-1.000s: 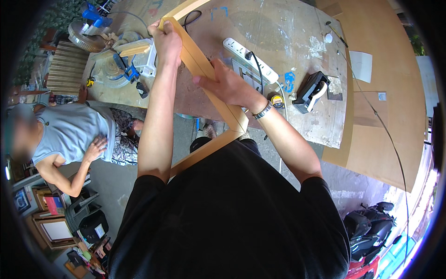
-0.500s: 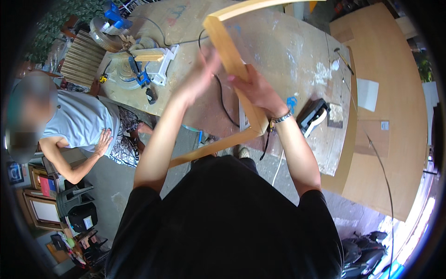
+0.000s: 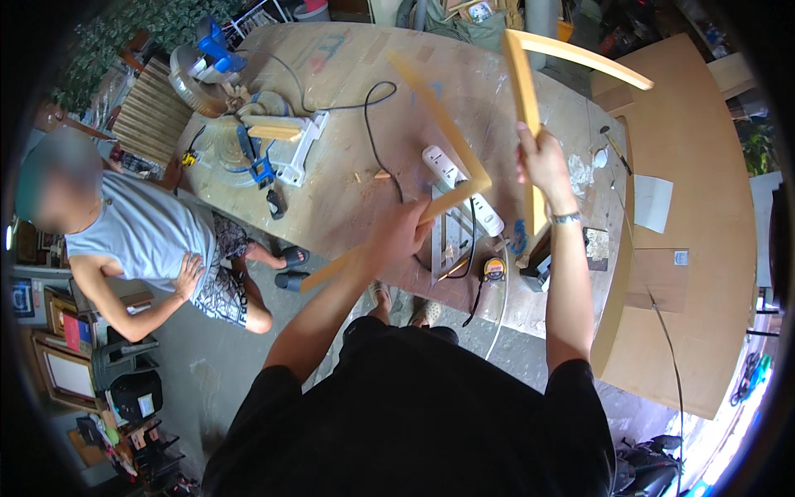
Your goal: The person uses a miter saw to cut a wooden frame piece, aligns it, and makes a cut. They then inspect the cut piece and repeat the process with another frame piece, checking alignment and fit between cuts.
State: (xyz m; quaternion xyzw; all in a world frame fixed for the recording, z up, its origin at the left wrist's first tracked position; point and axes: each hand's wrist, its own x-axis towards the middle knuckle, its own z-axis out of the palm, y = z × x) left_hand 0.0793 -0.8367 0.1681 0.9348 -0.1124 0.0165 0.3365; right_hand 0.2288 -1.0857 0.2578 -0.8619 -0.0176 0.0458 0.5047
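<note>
Held in my left hand is an L-shaped wooden frame piece, blurred by motion, its corner toward the right over the table. My left fingers are wrapped round the arm that slants down toward me. My right hand grips a second L-shaped wooden frame piece by its long arm; its other arm reaches to the far right. The two pieces are apart. Below them on the table lie a white power strip, a metal triangle square and a yellow-black tape measure.
A mitre saw with blue parts stands at the table's far left. Beside it a person holds a hand at the hip. A black tool is partly hidden by my right forearm. Large boards lie on the right; cables cross the table.
Both hands have moved apart. The wood held near the middle now shows as two separate L-shaped pieces: the right hand's has gone right, and my left hand has come nearer, gripping the other.
</note>
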